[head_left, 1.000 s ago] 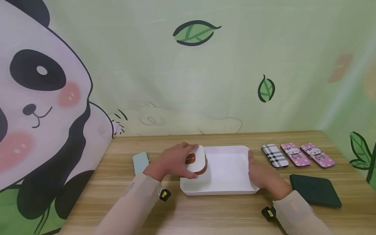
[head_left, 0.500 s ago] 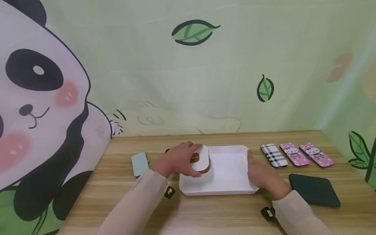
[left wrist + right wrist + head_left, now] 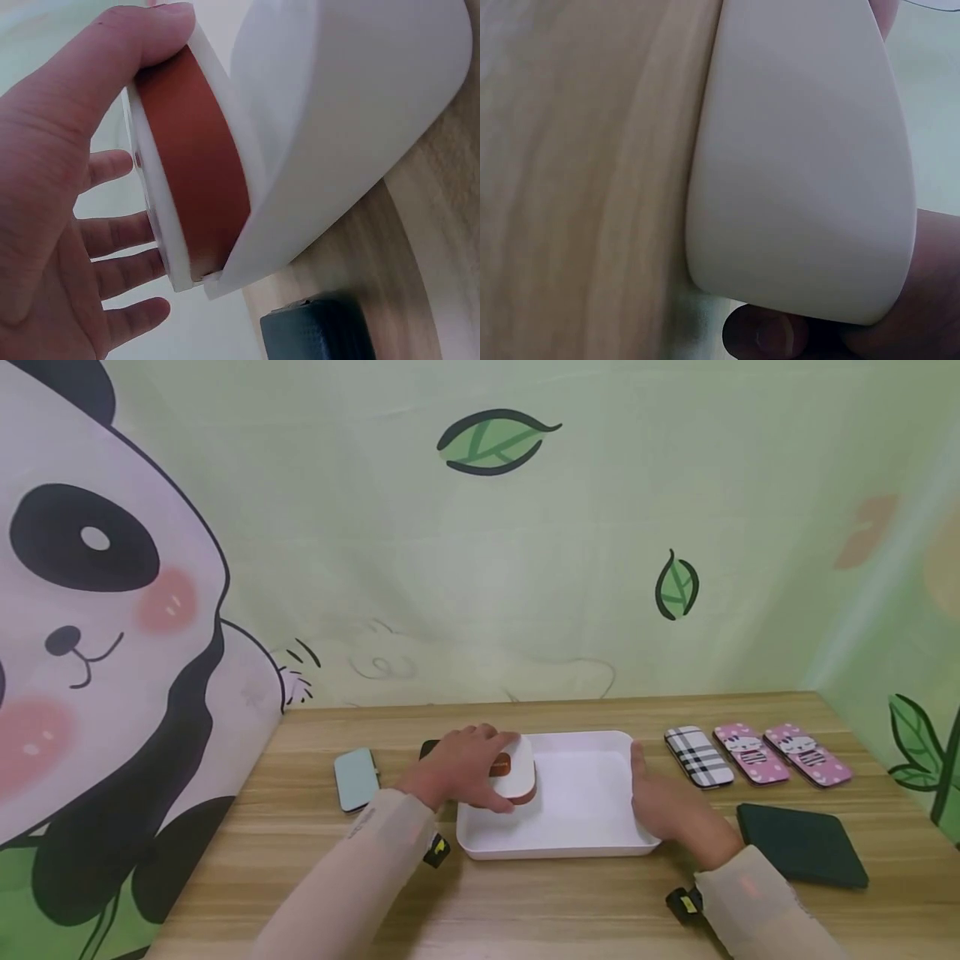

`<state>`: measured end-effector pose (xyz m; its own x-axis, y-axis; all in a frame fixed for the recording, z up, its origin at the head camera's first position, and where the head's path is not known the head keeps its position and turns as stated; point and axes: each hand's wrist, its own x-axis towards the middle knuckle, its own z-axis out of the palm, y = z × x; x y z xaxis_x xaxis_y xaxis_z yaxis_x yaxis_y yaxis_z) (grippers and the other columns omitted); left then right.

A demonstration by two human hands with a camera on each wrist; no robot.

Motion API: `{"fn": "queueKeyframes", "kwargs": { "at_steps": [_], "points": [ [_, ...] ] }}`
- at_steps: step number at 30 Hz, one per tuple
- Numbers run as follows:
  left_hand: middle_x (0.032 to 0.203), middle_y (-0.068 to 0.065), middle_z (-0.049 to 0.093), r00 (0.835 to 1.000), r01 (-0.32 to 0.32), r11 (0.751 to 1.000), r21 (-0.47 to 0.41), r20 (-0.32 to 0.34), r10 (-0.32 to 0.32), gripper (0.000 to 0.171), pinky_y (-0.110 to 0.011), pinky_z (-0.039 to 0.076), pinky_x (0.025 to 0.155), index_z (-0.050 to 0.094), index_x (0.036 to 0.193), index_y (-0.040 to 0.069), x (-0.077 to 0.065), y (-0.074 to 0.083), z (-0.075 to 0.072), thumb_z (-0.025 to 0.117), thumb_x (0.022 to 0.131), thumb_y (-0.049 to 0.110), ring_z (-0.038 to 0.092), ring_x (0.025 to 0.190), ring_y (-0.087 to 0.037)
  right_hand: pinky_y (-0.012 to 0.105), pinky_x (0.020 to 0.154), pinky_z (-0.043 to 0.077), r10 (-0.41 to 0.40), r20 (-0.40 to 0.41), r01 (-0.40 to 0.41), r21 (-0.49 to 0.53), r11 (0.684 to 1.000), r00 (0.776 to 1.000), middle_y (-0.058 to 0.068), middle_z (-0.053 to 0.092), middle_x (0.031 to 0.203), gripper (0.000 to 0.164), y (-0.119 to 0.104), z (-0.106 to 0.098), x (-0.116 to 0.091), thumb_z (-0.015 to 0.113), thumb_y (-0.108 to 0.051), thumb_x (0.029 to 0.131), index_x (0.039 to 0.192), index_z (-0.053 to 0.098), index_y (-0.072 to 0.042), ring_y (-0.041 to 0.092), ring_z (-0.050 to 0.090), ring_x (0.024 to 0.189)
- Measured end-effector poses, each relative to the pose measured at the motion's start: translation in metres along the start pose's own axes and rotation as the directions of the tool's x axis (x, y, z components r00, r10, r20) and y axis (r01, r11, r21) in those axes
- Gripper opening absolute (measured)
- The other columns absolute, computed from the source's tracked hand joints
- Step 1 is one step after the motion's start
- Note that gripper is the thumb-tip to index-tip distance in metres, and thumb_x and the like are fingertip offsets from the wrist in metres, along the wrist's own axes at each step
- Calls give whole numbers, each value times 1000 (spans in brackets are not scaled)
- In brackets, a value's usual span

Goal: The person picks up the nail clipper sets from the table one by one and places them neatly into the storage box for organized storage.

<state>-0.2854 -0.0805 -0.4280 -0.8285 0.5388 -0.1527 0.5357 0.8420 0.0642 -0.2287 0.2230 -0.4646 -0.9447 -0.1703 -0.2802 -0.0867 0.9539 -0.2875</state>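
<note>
Currently, the box [image 3: 520, 768] sits at the left end of the tray [image 3: 588, 793]

Your bare tray floor runs from the box to the right rim, and table [image 3: 525, 910] borders the near edge. Off the right end lie the plaid case [image 3: 699, 757], pink cases [image 3: 752, 752] and green pad [image 3: 806, 846]; off the left, the blue case [image 3: 356, 779].

Your left hand [image 3: 468, 768] reaches across the left rim, thumb on the box's near side and fingers toward its far side, parted just enough to hold it between them. Your right hand [image 3: 667, 802] grips the tray's right end, one digit straight along the rim.

Part of the box's top is under your left hand, and you can't tell whether its base touches the tray floor. Your right fingers are mostly hidden; one dim fingertip shows in the right wrist view. A dark item [image 3: 428, 748] pokes out behind your left wrist, and the left wrist view cuts off a black case [image 3: 319, 330].
</note>
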Motion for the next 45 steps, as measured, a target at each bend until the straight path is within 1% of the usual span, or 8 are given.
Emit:
{"fn": "queueKeyframes", "kwargs": {
  "at_steps": [5, 12, 20, 26, 30, 38, 45],
  "points": [
    [145, -4, 51, 1000, 0, 1000, 10, -3, 0, 101, -51, 34, 114, 38, 154, 28, 1, 2, 2, 73, 71, 73, 48, 131, -26, 33, 50, 37, -6, -9, 6, 0, 1000, 1000, 6, 53, 66, 74, 0, 1, -2, 38, -18, 104, 157, -9, 4, 19, 46, 51],
    [144, -4, 51, 1000, 9, 999, 51, 2, -9, 102, -50, 31, 116, 38, 153, 28, 6, 1, 9, 71, 70, 76, 46, 133, -26, 33, 50, 37, -16, -13, 16, -13, 1000, 1000, 5, 53, 66, 74, -1, 0, -4, 39, -18, 104, 157, -7, 5, 19, 47, 52],
    [140, -4, 52, 1000, -6, 999, 53, -6, 7, 96, -48, 36, 112, 43, 150, 27, 5, 2, 9, 72, 71, 74, 49, 126, -25, 33, 50, 38, -18, -23, 18, -13, 1000, 1000, 5, 52, 66, 75, -1, 1, -5, 40, -18, 104, 157, -8, 6, 19, 47, 52],
    [139, -5, 50, 1000, -7, 1000, 17, -15, 8, 95, -47, 38, 110, 46, 149, 26, 5, 3, 13, 75, 71, 71, 48, 124, -26, 33, 49, 36, -8, -12, 8, 7, 1000, 1000, 6, 52, 65, 75, -3, 1, -5, 41, -18, 104, 157, -7, 5, 19, 46, 51],
    [140, -5, 50, 1000, -3, 1000, 6, -4, 3, 96, -45, 38, 110, 45, 150, 27, 5, 4, 15, 75, 71, 71, 48, 124, -26, 32, 48, 35, -6, -17, 6, -3, 1000, 1000, 6, 51, 64, 75, -3, 2, -3, 41, -18, 103, 157, -7, 4, 19, 44, 50],
    [140, -5, 49, 1000, 7, 1000, -12, 10, -6, 95, -45, 37, 111, 46, 149, 27, 4, 4, 16, 76, 70, 71, 48, 125, -26, 33, 49, 36, -11, -20, 11, -15, 1000, 1000, 5, 52, 65, 75, -1, 2, -1, 39, -18, 104, 157, -8, 4, 19, 45, 50],
    [144, -5, 49, 1000, -13, 1000, -8, 16, 13, 90, -46, 38, 111, 49, 147, 26, 6, 4, 18, 74, 73, 71, 46, 130, -26, 34, 51, 38, -10, -17, 10, -24, 1000, 1000, 6, 54, 67, 74, 0, 1, -2, 38, -17, 104, 157, -9, 5, 21, 49, 54]
  ]
}}
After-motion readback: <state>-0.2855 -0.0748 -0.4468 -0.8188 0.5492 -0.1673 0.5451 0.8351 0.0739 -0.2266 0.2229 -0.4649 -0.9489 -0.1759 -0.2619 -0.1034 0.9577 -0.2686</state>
